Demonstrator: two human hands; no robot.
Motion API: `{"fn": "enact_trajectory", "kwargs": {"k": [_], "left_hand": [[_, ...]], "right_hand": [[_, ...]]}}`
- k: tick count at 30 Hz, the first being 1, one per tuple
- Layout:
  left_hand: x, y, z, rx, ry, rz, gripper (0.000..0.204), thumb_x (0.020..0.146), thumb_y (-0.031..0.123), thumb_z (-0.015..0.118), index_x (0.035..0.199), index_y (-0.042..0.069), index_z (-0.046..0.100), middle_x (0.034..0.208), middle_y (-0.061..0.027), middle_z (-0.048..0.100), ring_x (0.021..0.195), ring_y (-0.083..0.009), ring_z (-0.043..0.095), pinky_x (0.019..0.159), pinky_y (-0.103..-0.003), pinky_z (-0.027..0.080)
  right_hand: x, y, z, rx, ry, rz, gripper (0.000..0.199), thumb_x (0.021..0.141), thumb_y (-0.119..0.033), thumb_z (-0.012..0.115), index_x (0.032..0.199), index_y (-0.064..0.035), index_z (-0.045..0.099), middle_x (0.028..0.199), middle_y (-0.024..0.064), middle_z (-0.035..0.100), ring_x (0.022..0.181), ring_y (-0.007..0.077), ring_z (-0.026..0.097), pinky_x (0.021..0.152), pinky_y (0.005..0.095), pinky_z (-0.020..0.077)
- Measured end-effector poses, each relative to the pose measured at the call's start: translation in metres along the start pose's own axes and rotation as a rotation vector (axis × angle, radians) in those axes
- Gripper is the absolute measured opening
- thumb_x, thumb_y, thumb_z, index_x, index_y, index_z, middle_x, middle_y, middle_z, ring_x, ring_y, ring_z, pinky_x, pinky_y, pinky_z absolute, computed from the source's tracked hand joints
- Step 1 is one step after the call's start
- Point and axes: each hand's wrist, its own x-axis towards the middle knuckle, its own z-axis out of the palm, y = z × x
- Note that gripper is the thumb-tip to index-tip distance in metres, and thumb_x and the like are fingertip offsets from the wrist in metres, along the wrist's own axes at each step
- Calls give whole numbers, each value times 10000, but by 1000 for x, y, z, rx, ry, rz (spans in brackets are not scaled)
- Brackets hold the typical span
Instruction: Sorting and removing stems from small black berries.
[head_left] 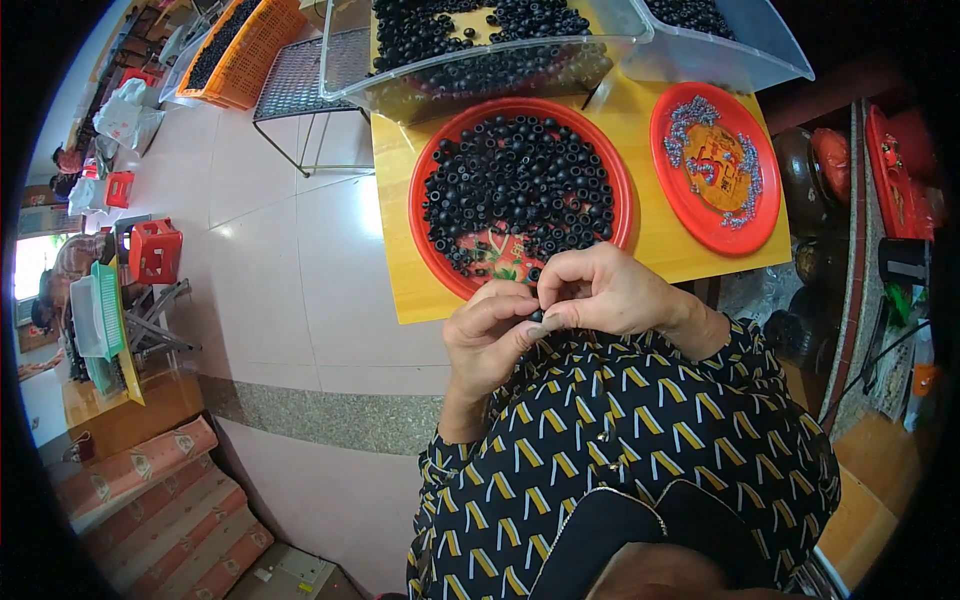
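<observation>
Just past the table's near edge, my two hands meet at the fingertips. My left hand [488,335] is closed in a pinch on a small round black part [537,315], mostly covered by fingers. Close against it, my right hand [612,290] is also pinched; whatever its fingertips hold is hidden. Beyond the hands lies a round red tray [421,225] heaped with small black ring-shaped parts [525,185], its printed bottom showing at the near side. To the right, a second red tray [716,240] carries many tiny silvery-blue pieces [690,118] around an orange printed middle.
Clear plastic bins [480,52] of black parts stand at the table's [410,290] far side. Left of it are a wire-mesh stand [315,75] and an orange crate [240,60]. Another person [80,260] sits far left, near a red stool [155,250]. Shelves [850,250] line the right.
</observation>
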Motion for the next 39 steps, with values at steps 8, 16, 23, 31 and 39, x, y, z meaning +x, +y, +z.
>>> {"fn": "enact_trajectory", "kwargs": {"k": [8, 16, 23, 31, 39], "left_hand": [[-5, -8, -6, -94, 45, 11, 197, 679, -33, 670, 862, -41, 596, 891, -122, 554, 739, -180, 555, 631, -267, 470], [-11, -12, -14, -587, 218, -64, 216, 756, 80, 646, 929, 7, 541, 893, -129, 541, 675, -204, 539, 551, -268, 431], [-14, -12, -16, -625, 271, -98, 199, 768, 45, 624, 947, 14, 541, 923, -157, 554, 691, -209, 540, 571, -275, 439], [-8, -11, -13, -737, 253, -132, 222, 772, 37, 617, 982, 26, 548, 933, -150, 556, 711, -210, 540, 585, -275, 440], [3, -13, 3, -657, 189, -133, 277, 768, -14, 597, 1040, 14, 553, 971, -137, 554, 738, -213, 558, 601, -281, 457]], "right_hand": [[18, 6, -2, -62, -26, 63, 138, 730, -112, 661, 721, -23, 555, 652, 13, 535, 615, 77, 492, 555, 231, 405], [69, 25, 2, -1192, 303, -633, 81, 633, -52, 571, 672, -40, 501, 668, 74, 478, 656, 227, 499, 567, 321, 447], [77, 29, 14, -1365, 293, -522, 104, 617, -89, 575, 666, -42, 496, 673, 84, 488, 694, 242, 507, 577, 312, 459], [56, 15, 1, -585, 171, -252, 54, 729, -19, 551, 770, 6, 577, 710, 66, 546, 593, 158, 523, 540, 278, 418], [21, 28, -16, 653, 63, 97, 114, 787, -37, 578, 886, -6, 531, 734, 22, 522, 584, 59, 443, 487, 174, 338]]}}
